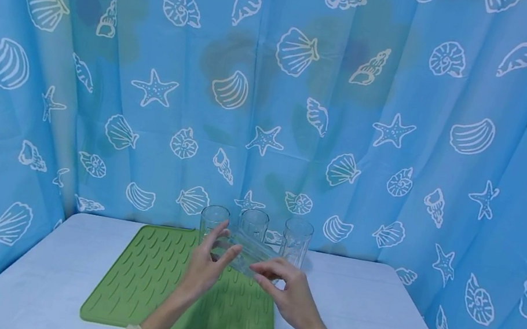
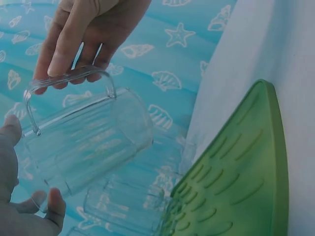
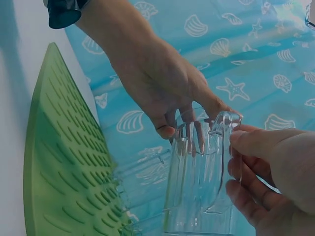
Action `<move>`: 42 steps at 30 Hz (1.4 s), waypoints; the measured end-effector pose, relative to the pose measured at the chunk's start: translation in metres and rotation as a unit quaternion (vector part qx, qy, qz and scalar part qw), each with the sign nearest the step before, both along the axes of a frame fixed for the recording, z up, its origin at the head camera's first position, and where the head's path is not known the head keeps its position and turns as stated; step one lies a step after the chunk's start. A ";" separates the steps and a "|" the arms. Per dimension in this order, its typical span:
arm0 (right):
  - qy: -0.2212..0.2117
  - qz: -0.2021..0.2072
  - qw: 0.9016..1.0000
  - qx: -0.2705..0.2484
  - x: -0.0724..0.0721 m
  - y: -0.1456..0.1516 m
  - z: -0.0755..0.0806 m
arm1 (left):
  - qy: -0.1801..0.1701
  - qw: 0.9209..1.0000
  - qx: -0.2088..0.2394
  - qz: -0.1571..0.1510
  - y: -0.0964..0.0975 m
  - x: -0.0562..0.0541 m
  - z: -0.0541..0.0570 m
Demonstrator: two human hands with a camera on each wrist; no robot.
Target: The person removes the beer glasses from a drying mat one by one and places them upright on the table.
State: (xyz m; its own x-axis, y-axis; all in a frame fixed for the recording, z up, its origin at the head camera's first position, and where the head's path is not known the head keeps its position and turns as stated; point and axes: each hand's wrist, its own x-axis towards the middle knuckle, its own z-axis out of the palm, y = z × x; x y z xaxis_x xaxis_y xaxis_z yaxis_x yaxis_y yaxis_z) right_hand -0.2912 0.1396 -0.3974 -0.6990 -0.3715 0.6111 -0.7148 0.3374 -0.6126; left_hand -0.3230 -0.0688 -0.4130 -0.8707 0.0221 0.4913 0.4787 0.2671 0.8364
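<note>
A clear, ribbed glass mug (image 1: 251,249) with a handle is held tilted above the green mat (image 1: 226,314). My left hand (image 1: 204,266) grips one end of it, fingers and thumb spread around the glass. From the other side, my right hand (image 1: 288,289) pinches the mug's handle (image 2: 74,76) between thumb and fingers, as the left wrist view also shows. In the right wrist view the mug (image 3: 189,191) hangs between both hands. Whether the left hand is at the rim or the base, I cannot tell.
Three clear glasses stand in a row at the back: a left one (image 1: 215,215), a middle one (image 1: 255,219) and a right one (image 1: 299,232). The ridged mat lies on a white table (image 1: 357,322). A blue curtain (image 1: 274,102) with shell prints hangs behind.
</note>
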 end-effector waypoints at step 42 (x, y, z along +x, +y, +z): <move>0.041 0.035 0.999 0.000 -0.006 0.005 -0.009 | -0.026 0.999 -0.021 -0.020 -0.011 0.002 0.002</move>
State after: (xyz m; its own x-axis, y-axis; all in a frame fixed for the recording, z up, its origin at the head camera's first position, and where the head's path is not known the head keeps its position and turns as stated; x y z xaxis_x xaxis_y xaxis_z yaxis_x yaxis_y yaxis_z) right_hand -0.2970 0.1442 -0.4067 -0.6187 -0.4176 0.6655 -0.7846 0.2845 -0.5509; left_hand -0.3207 -0.0802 -0.4112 -0.8930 0.0765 0.4435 0.4459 0.2842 0.8488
